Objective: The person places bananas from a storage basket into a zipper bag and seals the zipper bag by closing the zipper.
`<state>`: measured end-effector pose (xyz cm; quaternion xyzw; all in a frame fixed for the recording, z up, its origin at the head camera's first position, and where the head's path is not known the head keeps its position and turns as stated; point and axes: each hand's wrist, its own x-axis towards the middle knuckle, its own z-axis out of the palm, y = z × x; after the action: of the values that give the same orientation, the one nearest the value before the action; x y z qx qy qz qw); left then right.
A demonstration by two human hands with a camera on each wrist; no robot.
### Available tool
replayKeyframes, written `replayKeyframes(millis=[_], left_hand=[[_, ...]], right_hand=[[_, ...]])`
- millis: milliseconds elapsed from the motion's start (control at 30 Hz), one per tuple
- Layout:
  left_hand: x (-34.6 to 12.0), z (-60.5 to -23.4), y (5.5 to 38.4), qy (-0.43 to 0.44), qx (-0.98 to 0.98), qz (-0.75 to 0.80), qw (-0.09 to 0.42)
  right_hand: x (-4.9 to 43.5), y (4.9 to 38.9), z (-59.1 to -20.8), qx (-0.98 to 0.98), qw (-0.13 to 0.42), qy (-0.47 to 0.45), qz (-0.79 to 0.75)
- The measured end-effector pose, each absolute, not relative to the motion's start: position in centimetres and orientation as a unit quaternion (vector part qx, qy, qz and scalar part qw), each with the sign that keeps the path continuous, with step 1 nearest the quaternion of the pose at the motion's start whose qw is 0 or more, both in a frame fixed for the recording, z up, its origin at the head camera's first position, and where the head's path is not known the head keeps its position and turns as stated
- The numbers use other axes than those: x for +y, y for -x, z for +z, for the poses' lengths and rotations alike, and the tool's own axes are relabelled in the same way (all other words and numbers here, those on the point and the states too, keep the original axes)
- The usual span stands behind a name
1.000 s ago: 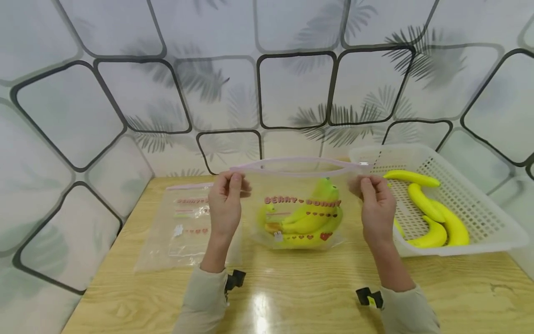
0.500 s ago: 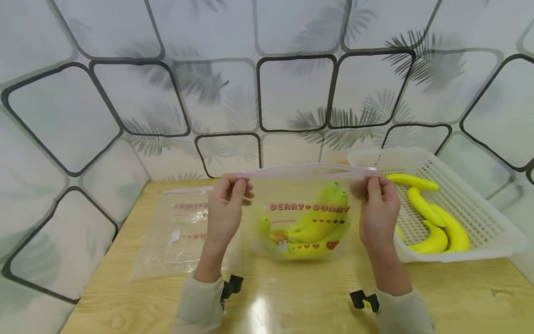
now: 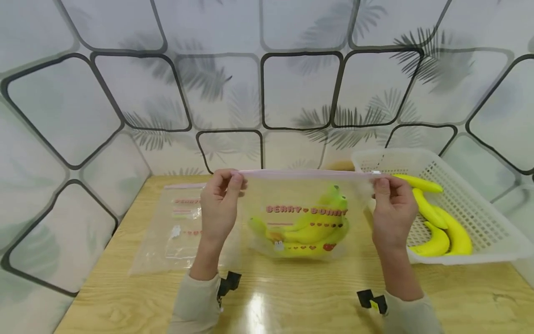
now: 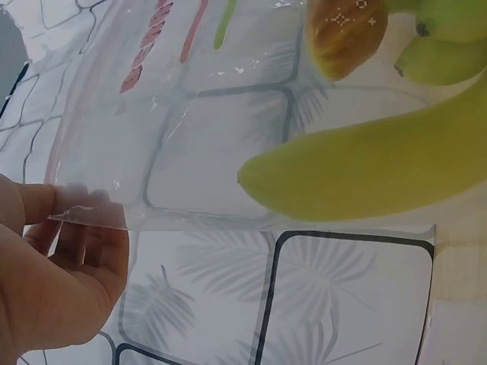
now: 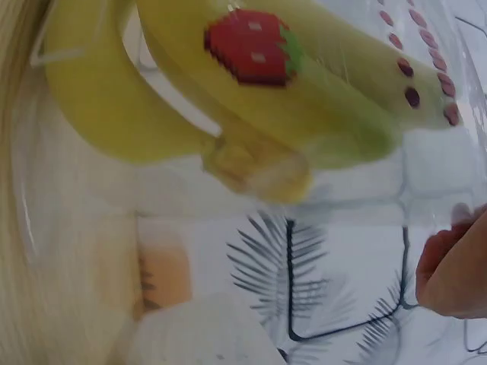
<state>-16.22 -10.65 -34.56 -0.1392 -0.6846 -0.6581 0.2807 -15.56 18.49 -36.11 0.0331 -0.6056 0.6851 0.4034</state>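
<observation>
A clear zip bag [image 3: 292, 195] printed "BERRY BUNNY" hangs between the two hands, its pink top edge pulled straight. Inside it lie several yellow-green bananas [image 3: 308, 235], also seen through the plastic as a long banana [image 4: 365, 171] in the left wrist view. The left hand [image 3: 220, 204] pinches the bag's upper left corner between thumb and fingers. At the upper right corner, by the white slider [image 3: 376, 172], the right hand [image 3: 392, 211] pinches the bag. Only part of the right hand shows in the right wrist view.
On the wooden table [image 3: 292, 297], a second clear zip bag [image 3: 162, 241] lies flat at the left, partly behind the left forearm. A white perforated basket [image 3: 492, 222] with several yellow bananas [image 3: 456, 232] stands at the right. A patterned wall [image 3: 300, 93] rises behind.
The hands have moved apart, the right one shifting rightward. The bag's mouth, which gaped before, is now drawn into a straight line. The bananas inside have sunk slightly.
</observation>
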Motion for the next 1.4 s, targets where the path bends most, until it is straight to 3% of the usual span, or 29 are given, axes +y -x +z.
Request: replayKeyframes(millis=[267,500,700,800,933,1200,1400], left_hand=[[-10.8,-34.4,15.3,0.127,-0.737,-0.564,0.35],[-10.4,-34.5,15.7,0.122,-0.739,-0.536,0.389],[-7.1,-34.1,15.6,0.191,-0.74,-0.371,0.528],[-4.2,-33.0,15.3,0.255,-0.741,-0.272,0.559],[-0.4,-31.0,14.7,0.344,-0.762,-0.176,0.52],[5.1,-28.5,15.0,0.351,-0.884,-0.032,0.308],[6.2,-28.2,15.9,0.339,-0.901,-0.027,0.27]], right_hand=[[19.0,14.5,-35.7,-0.627,0.337,-0.048,0.701],[19.3,14.8,-35.6,-0.628,0.347,-0.08,0.692],[19.0,15.5,-36.1,-0.614,0.351,-0.135,0.694],[18.9,15.8,-36.3,-0.617,0.356,-0.151,0.686],[19.1,15.8,-36.5,-0.607,0.367,-0.163,0.686],[19.2,15.6,-36.7,-0.611,0.355,-0.16,0.689],[19.3,15.6,-36.5,-0.612,0.369,-0.157,0.681]])
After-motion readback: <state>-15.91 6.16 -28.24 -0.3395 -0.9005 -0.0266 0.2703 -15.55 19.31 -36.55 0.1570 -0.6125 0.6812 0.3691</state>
